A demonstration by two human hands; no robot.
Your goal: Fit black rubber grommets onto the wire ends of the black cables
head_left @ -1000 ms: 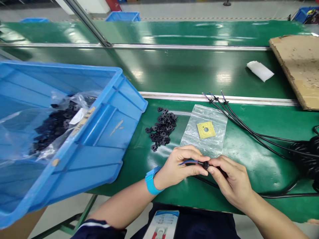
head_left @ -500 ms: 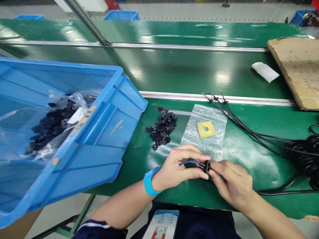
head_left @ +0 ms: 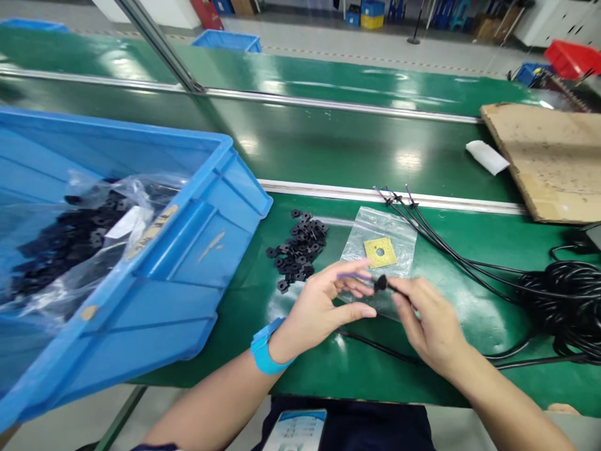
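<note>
My right hand (head_left: pixel 434 329) pinches a black cable just behind a small black grommet-like piece (head_left: pixel 380 283) on its end. Thin wires, blurred by motion, reach left from that piece past my left fingers. My left hand (head_left: pixel 312 313) has its thumb and fingers apart beside the cable end, gripping nothing. Beyond it lies a heap of small black parts with holes (head_left: pixel 303 247). A yellow sponge square (head_left: pixel 370 252) with a central hole rests on a clear plastic bag (head_left: pixel 359 228). Another black cable end (head_left: pixel 370 342) lies below my hands.
A large blue bin (head_left: pixel 188 257) at left holds bagged black parts (head_left: pixel 75 235). Coiled black cable (head_left: pixel 558 300) lies at right, with several stripped ends (head_left: pixel 413 203) across the white rail. Behind are cardboard (head_left: pixel 549 163) and folded white paper (head_left: pixel 487 157).
My left hand has let go of the black piece and opened its fingers. My right hand still holds the cable, now slightly higher in view. The camera view has tilted up.
</note>
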